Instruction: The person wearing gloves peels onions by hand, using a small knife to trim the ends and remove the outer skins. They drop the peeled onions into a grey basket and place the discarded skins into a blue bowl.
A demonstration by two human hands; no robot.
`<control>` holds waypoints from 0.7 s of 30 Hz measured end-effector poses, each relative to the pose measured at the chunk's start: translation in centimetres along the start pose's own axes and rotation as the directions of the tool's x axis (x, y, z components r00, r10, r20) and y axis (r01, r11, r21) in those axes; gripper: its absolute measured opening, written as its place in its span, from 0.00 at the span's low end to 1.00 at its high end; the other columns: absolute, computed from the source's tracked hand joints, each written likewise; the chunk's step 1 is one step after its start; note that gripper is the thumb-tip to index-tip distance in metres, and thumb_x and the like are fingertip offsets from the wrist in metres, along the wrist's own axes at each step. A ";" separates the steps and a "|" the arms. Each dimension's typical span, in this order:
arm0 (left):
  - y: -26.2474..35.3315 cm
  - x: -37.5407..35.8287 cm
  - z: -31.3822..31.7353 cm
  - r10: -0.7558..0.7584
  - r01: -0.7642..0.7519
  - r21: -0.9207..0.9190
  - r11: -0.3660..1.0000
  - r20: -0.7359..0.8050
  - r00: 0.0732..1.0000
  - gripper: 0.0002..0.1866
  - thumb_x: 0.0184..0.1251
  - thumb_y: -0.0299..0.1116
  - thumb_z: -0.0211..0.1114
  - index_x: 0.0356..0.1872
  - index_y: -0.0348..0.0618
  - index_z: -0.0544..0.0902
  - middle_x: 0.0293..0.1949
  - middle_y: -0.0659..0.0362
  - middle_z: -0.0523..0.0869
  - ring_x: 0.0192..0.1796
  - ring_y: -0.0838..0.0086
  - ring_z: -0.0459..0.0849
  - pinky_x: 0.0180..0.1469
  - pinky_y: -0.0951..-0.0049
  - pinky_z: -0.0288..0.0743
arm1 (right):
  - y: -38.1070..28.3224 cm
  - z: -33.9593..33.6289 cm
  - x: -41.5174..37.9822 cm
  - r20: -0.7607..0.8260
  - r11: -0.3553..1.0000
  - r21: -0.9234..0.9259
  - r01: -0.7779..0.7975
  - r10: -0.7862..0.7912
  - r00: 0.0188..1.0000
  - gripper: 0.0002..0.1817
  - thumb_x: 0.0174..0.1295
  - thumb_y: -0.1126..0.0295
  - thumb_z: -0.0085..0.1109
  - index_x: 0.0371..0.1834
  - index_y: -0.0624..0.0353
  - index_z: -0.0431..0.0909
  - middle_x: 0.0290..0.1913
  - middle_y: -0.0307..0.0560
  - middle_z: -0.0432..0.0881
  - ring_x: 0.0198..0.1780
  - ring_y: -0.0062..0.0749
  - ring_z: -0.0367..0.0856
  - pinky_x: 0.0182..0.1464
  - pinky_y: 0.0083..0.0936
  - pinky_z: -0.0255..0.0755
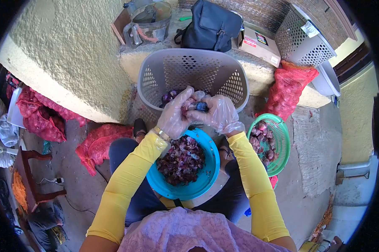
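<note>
Both my hands wear clear plastic gloves and meet above the near rim of the grey perforated basket point(193, 54). My left hand point(175, 114) is closed round a reddish onion point(185, 108), mostly hidden by the fingers. In my right hand point(221, 112), also closed, is a small tool with a dark blue handle point(202, 106); its working end is hidden. Purple onions point(169, 97) lie in the basket. Below my hands, between my legs, stands a blue basin point(212, 161) holding dark purple onion skins point(181, 161).
To the right are a green colander point(285, 140) of onions and a red mesh sack point(290, 90). More red sacks point(99, 147) lie at left. A black backpack point(210, 27), a cardboard box point(260, 47) and a bucket point(156, 21) stand on the ledge ahead.
</note>
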State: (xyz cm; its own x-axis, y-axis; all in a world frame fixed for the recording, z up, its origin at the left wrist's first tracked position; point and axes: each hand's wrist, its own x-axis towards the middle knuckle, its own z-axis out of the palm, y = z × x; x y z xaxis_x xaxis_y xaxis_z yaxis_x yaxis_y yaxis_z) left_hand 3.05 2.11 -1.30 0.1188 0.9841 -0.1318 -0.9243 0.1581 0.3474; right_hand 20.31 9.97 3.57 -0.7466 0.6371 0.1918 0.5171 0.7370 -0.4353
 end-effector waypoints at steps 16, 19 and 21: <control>0.1 -0.1 0.9 0.153 -0.153 -0.074 0.985 -0.015 0.988 0.15 0.87 0.41 0.54 0.53 0.36 0.78 0.68 0.36 0.80 0.68 0.54 0.81 0.75 0.56 0.75 | -2.1 1.3 -0.5 -0.014 0.953 0.284 -0.101 0.110 0.994 0.31 0.60 0.36 0.71 0.42 0.55 0.93 0.32 0.64 0.89 0.38 0.61 0.90 0.43 0.49 0.83; 0.5 0.0 1.1 0.044 -0.042 0.057 0.997 -0.023 0.999 0.17 0.88 0.43 0.53 0.51 0.36 0.79 0.69 0.38 0.80 0.70 0.54 0.80 0.76 0.57 0.74 | -1.7 0.3 -0.1 -0.071 0.960 0.278 -0.036 0.058 0.996 0.31 0.60 0.35 0.71 0.41 0.56 0.93 0.31 0.63 0.89 0.38 0.60 0.91 0.43 0.49 0.83; 0.2 0.2 0.7 0.080 -0.049 0.173 0.984 -0.177 0.981 0.19 0.88 0.44 0.52 0.51 0.36 0.80 0.69 0.39 0.80 0.71 0.54 0.80 0.76 0.57 0.74 | -2.4 0.1 -0.3 -0.118 0.981 0.195 0.005 0.018 0.993 0.31 0.59 0.35 0.72 0.41 0.56 0.93 0.31 0.63 0.89 0.38 0.60 0.91 0.43 0.49 0.83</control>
State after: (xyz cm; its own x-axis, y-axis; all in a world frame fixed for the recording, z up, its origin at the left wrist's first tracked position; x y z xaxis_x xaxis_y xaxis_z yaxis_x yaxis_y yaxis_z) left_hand 3.19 2.40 -0.60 -0.0218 0.9637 -0.2660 -0.8521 0.1212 0.5091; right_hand 19.21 8.00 4.48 -0.6824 0.6726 0.2863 0.4219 0.6822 -0.5971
